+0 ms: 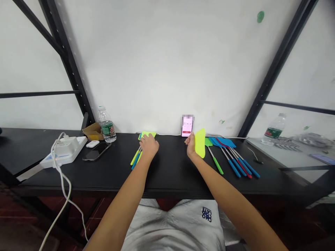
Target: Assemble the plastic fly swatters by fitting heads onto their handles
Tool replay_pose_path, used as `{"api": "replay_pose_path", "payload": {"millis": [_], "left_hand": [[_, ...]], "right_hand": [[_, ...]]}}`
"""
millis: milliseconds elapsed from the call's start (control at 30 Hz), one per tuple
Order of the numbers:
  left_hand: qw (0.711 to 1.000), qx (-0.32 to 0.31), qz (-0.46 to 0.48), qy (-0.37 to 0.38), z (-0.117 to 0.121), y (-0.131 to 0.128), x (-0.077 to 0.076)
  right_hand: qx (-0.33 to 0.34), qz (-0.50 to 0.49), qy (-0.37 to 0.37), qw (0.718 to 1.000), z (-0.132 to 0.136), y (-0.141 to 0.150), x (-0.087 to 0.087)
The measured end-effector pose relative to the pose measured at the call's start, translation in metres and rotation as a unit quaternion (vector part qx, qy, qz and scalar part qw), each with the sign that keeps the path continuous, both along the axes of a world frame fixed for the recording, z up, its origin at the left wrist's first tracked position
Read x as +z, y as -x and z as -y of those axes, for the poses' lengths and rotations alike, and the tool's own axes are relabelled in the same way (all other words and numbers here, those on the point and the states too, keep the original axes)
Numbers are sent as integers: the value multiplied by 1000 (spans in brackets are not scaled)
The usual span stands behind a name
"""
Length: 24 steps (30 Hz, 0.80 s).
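My right hand [192, 145] is closed round a yellow-green fly swatter, whose flat mesh head [200, 143] stands upright beside my wrist. Its handle is mostly hidden by my fingers. Over on the left, my left hand [149, 143] lies with fingers apart on the heads of a small pile of fly swatters [136, 158] with yellow and blue handles. The fingers partly cover those heads. Just right of my right hand, a green fly swatter [218, 165] lies on the black table [172, 170].
Several blue fly swatters [234, 169] and a red one [248, 175] lie fanned out at right. A phone [187, 126] showing a timer leans against the wall. At left are a water bottle [107, 127], cardboard box [93, 132], white case [92, 144], dark phone [96, 152] and power strip [64, 153].
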<state>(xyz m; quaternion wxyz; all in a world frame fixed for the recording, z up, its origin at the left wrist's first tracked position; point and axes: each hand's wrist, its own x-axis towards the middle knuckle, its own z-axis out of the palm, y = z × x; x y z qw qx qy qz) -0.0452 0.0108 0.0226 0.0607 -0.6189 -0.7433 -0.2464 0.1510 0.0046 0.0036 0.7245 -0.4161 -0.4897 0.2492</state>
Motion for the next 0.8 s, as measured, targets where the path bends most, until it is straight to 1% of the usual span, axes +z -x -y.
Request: {"api": "replay_pose_path", "payload": {"millis": [67,133,200,300,467,633,700,800], "left_hand": [[997,-75,-9,5,5,-11,-2],[990,-140,-10,1,8,-21,-4],[980,-198,-17,2,10,-28,-8],[965,-259,-28,-1,10,-32,-14],[948,-319,-20,7,8,-30,-18],[929,-369,-34,-8,6,-29,-22],[923,-384,-35,-22,6,-30,-22],[921,-387,-36,-33,7,-33,-23]], "right_hand": [[-25,-55,-37,998,-4,0,3],[-26,-84,-50,995,-6,-3,5],[-13,-107,-43,993,-7,-7,6],[10,-130,-20,991,-7,-15,6],[40,-130,17,991,-9,-25,6],[97,-103,52,989,-11,-26,5],[117,-106,68,985,-10,-25,5],[142,-131,94,977,-9,-24,6]]}}
